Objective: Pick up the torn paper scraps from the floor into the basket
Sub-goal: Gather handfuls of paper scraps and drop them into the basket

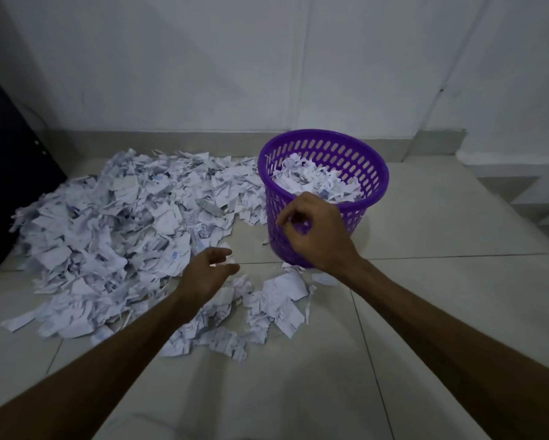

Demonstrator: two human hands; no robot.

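Both forearms reach in from the bottom edge toward the pale floor tiles (pixel 425 217), which fill most of the view below a white wall (pixel 203 58). Next in size is the heap of torn paper scraps (pixel 114 223), spread from nine o'clock to eleven o'clock, with a smaller scatter (pixel 276 300) lying just past the wrists near the centre. A purple slotted basket (pixel 371 173) stands at one o'clock, already partly filled with scraps (pixel 314 182).

Over the basket's near wall hovers the right hand (pixel 314 233), fingers curled loosely inward; whether it holds any paper I cannot tell. At the heap's near edge the left hand (pixel 209 271) has its fingers bent and slightly apart, a white scrap (pixel 227 257) showing at the fingertips, seemingly pinched.

These scraps look very light, limp and crumpled, so they should bunch easily and cannot break, though loose bits may flutter off. Scooping a handful from beneath the heap's edge seems better than pinching single pieces. Blue ink marks show on several scraps, too small to read.
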